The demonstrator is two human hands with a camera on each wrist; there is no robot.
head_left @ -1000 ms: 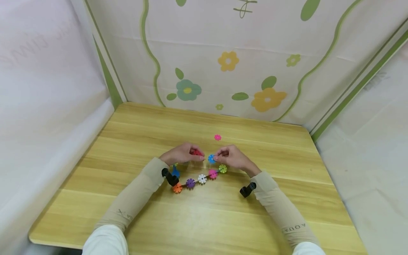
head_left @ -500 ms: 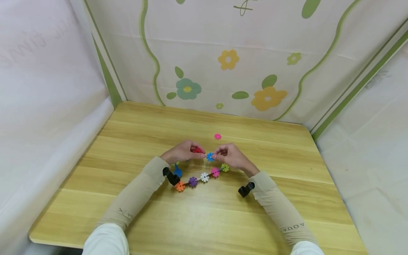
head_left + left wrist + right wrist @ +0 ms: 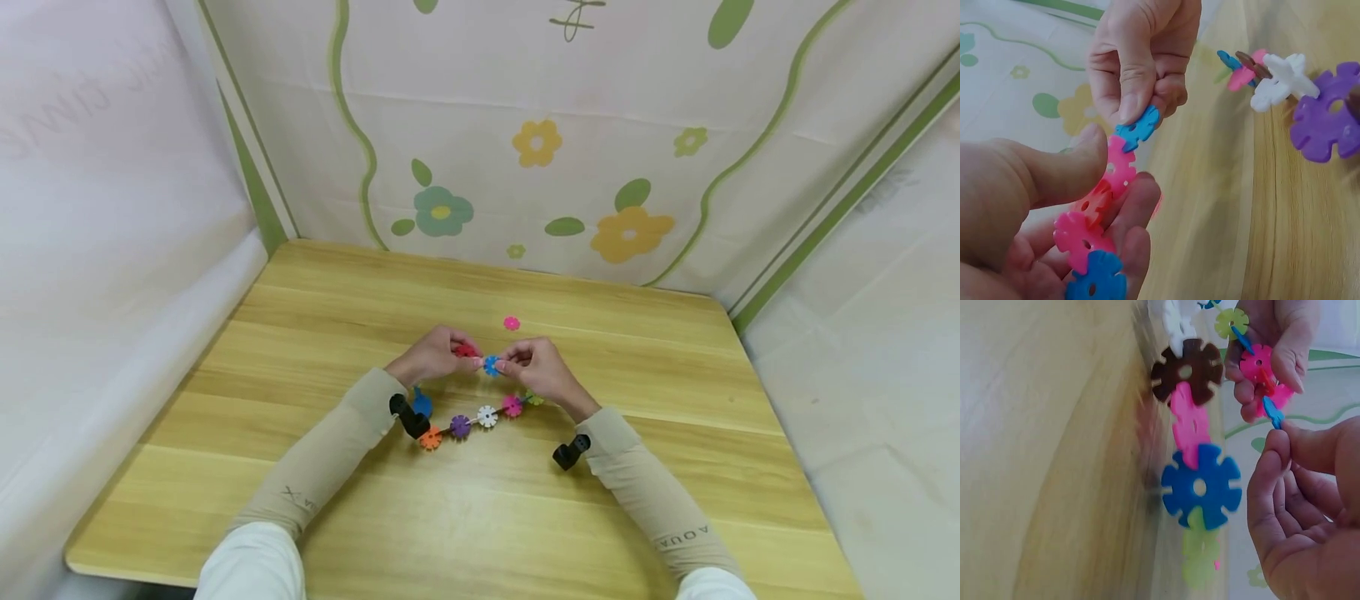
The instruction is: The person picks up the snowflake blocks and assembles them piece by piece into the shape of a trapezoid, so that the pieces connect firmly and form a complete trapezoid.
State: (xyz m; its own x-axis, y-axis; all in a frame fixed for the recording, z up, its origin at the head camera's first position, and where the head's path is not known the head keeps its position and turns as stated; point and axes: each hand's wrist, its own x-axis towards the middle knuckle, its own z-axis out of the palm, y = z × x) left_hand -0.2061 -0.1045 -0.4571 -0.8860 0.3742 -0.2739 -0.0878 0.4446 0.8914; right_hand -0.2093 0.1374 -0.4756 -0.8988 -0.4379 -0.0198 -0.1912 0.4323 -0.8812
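My left hand (image 3: 435,354) holds the end of a chain of notched plastic discs, with a red disc (image 3: 1094,203) between pink ones across its fingers. My right hand (image 3: 543,367) pinches a light blue disc (image 3: 1142,125) between thumb and fingertips. In the left wrist view the blue disc's edge meets the edge of the end pink disc (image 3: 1120,165), right at the left thumb. More linked discs hang below the hands: orange (image 3: 431,438), purple (image 3: 460,426), white (image 3: 487,416) and pink (image 3: 512,406). A lime disc (image 3: 1202,556) ends this stretch in the right wrist view.
One loose pink disc (image 3: 512,323) lies on the wooden table (image 3: 480,525) beyond the hands. Fabric walls with printed flowers (image 3: 536,143) enclose the back and sides. Black wrist cameras (image 3: 572,452) are strapped over both sleeves.
The light blue disc has come left with my right hand to the left fingertips, narrowing the gap. My left hand has risen slightly, and the linked discs below have shifted a little right.
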